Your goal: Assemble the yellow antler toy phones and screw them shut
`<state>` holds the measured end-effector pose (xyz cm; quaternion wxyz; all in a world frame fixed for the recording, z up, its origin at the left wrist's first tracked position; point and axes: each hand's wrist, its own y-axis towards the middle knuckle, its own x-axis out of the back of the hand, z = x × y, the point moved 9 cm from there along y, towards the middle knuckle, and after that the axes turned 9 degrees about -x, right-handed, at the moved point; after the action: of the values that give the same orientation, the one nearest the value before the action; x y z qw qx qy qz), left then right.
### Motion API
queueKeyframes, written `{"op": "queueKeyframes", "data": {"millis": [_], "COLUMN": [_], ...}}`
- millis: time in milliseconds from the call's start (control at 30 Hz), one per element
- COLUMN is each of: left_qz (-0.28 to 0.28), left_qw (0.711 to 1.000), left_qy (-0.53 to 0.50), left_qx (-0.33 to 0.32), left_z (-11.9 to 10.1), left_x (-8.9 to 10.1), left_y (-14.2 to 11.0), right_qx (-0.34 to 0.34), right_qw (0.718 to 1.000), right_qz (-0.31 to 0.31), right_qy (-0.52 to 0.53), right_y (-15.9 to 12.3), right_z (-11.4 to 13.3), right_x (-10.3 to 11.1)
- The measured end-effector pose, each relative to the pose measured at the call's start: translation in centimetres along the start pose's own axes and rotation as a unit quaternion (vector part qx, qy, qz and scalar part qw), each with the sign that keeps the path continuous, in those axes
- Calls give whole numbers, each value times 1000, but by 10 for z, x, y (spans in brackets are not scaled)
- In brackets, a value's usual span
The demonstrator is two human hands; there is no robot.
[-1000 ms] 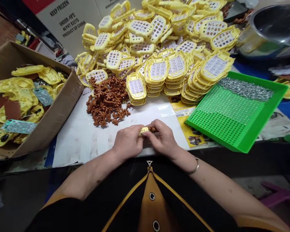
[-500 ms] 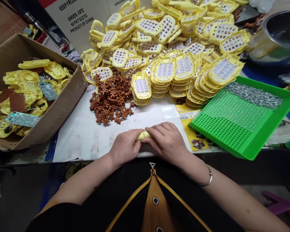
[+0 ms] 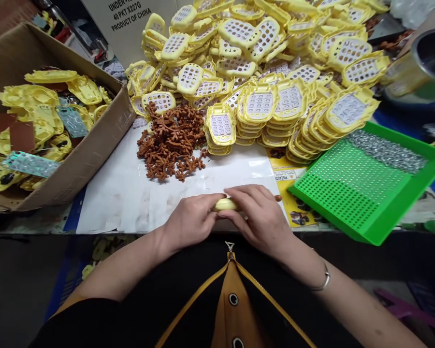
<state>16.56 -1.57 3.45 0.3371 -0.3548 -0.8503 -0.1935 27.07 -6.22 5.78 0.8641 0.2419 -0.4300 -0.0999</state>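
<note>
Between my two hands, close to the table's front edge, is a yellow plastic casing (image 3: 226, 205), seen edge-on with its ends covered by fingers. My left hand (image 3: 194, 218) is closed on its left end, thumb and fingers pinching it. On the opposite end my right hand (image 3: 263, 215) is closed too, fingers curled over the top and thumb below. A small brown tip (image 3: 278, 198) shows just beyond the right knuckles; what it belongs to is hidden. Past the hands lies a heap of brown branching rubber pieces (image 3: 170, 145), beside stacked yellow casings with white keypads (image 3: 221, 126).
At left stands a cardboard box (image 3: 90, 150) filled with yellow casings and circuit boards. A green perforated tray (image 3: 384, 220) holding many small screws (image 3: 387, 147) sits at right. Behind, more yellow casings (image 3: 239, 34) are piled high. A metal pot (image 3: 416, 67) is at far right.
The view has shifted slightly. Both hands still grip the yellow casing, which has turned a little and shows more of its edge. The brown tip by the right hand has come into sight.
</note>
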Motion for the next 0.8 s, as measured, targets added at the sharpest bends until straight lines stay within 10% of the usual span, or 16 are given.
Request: {"op": "queueKeyframes", "data": {"millis": [267, 400, 467, 600, 800], "left_qz": [-24, -68, -120, -217, -174], "left_qw": [997, 984, 915, 740, 740], "left_qy": [69, -141, -348, -604, -623], "left_qx": [-5, 85, 165, 200, 186], "left_z": [-18, 15, 40, 53, 36], "left_x": [0, 1, -4, -15, -28], "left_y": [11, 11, 6, 2, 3], "right_qx": [-43, 9, 8, -116, -167], "right_qw": [996, 991, 985, 990, 944], "right_qz": [-71, -129, -170, 21, 224], "right_qy": [27, 13, -4, 83, 178], "right_y": [-2, -4, -5, 6, 11], "right_z": [-2, 3, 2, -18, -13], "right_x": [-1, 19, 32, -4, -49]}}
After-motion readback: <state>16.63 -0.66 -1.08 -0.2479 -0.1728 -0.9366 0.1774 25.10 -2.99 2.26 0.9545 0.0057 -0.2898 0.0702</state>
